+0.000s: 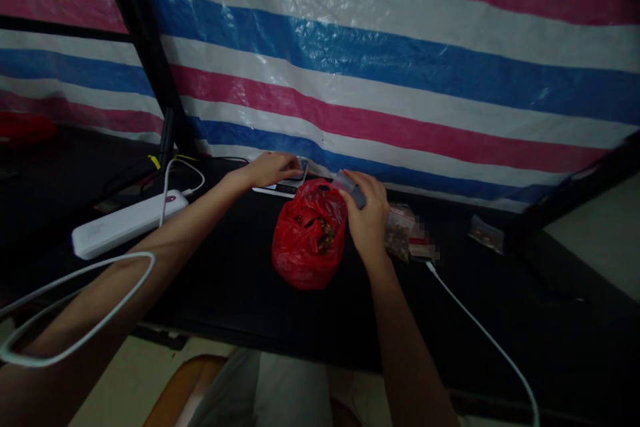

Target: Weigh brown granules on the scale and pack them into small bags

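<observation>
A red plastic bag (309, 237) with brown bits inside stands open on the black table (225, 287). My right hand (369, 213) is at the bag's right rim and pinches a small clear plastic bag (346, 183). My left hand (273, 168) reaches behind the red bag and rests flat on a small white scale (283, 188). Its fingers lie over the scale's top.
A white power strip (125, 223) with cables lies at the left. Small clear packets with brown contents (400, 230) sit right of my right hand, another packet (486, 233) farther right. A white cable (480, 327) runs to the front right. A striped tarp (380, 67) hangs behind.
</observation>
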A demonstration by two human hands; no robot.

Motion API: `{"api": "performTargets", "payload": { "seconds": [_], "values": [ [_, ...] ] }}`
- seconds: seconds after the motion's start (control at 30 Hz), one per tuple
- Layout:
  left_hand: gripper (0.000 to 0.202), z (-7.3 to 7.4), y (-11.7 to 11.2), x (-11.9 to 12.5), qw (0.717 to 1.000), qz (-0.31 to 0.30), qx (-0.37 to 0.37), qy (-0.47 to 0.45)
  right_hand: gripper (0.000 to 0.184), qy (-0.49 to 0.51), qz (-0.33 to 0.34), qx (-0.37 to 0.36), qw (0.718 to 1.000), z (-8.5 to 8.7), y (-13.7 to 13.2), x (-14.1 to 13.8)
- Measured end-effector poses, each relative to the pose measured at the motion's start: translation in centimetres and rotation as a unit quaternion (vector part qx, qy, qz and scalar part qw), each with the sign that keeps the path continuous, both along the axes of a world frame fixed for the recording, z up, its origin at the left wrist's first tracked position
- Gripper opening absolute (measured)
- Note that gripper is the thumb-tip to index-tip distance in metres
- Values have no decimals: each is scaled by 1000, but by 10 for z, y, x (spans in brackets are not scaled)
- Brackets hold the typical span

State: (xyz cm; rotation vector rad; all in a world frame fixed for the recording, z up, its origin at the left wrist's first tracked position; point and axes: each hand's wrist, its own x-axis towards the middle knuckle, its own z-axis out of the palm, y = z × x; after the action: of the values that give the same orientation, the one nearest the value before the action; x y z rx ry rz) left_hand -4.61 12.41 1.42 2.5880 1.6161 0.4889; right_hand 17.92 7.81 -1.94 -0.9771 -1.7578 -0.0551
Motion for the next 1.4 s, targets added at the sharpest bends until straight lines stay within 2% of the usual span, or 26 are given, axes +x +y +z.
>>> {"api": "performTargets", "payload": {
  "seconds": [0.03, 0.07, 0.13, 0.2, 0.27, 0.37, 0.47, 0.53, 0.6, 0.67, 0.7, 0.8, 0.87, 1.0, 1.17, 1.27, 1.4],
  "values": [
    [52, 1, -21, -3, 1000, 8, -22, 8, 28, 4, 5, -7, 1000, 0, 1, 1],
    [58, -1, -43, -6, 997, 43, -52, 28, 27, 11, 12, -15, 1000, 0, 2, 1],
    [64, -7, -83, -6, 980, 80, -175, 58, 27, 23, 47, -45, 998, 2, 3, 3],
    [62, -17, -112, 1, 953, 52, -295, 48, 29, 19, 110, -97, 989, 5, 2, 6],
    [52, -27, -125, 9, 956, 22, -291, 29, 31, -2, 183, -170, 968, 5, 0, 7],
    [33, -37, -117, 13, 976, 4, -215, 48, 35, -29, 251, -274, 928, 1, -3, 7],
    [25, -40, -100, 5, 985, 33, -146, 85, 40, -40, 267, -337, 902, -5, -5, 7],
    [27, -40, -96, 2, 990, 82, -73, 89, 40, -45, 258, -345, 901, -8, -4, 7],
    [32, -40, -100, 7, 990, 132, 15, 52, 38, -49, 237, -322, 915, -11, -1, 7],
    [39, -41, -106, 19, 988, 134, 72, -1, 37, -56, 217, -293, 930, -14, 2, 8],
    [40, -42, -108, 26, 992, 101, 74, -18, 36, -62, 208, -281, 935, -16, 4, 9],
    [33, -48, -110, 42, 998, -57, 11, -17, 34, -102, 172, -261, 944, -21, 9, 12],
    [27, -51, -108, 42, 995, -102, -12, -15, 33, -135, 146, -255, 946, -23, 11, 14],
    [20, -52, -110, 23, 997, -45, 4, -57, 35, -179, 135, -245, 943, -22, 8, 15],
    [13, -56, -133, -1, 992, 37, 29, -114, 37, -238, 140, -193, 942, -17, -8, -4],
    [8, -64, -148, -6, 991, 42, 29, -125, 38, -287, 155, -147, 934, -15, -19, -19],
    [14, -81, -157, -8, 993, 92, 9, -75, 39, -314, 183, -143, 921, -14, -26, -29]
  ]
}}
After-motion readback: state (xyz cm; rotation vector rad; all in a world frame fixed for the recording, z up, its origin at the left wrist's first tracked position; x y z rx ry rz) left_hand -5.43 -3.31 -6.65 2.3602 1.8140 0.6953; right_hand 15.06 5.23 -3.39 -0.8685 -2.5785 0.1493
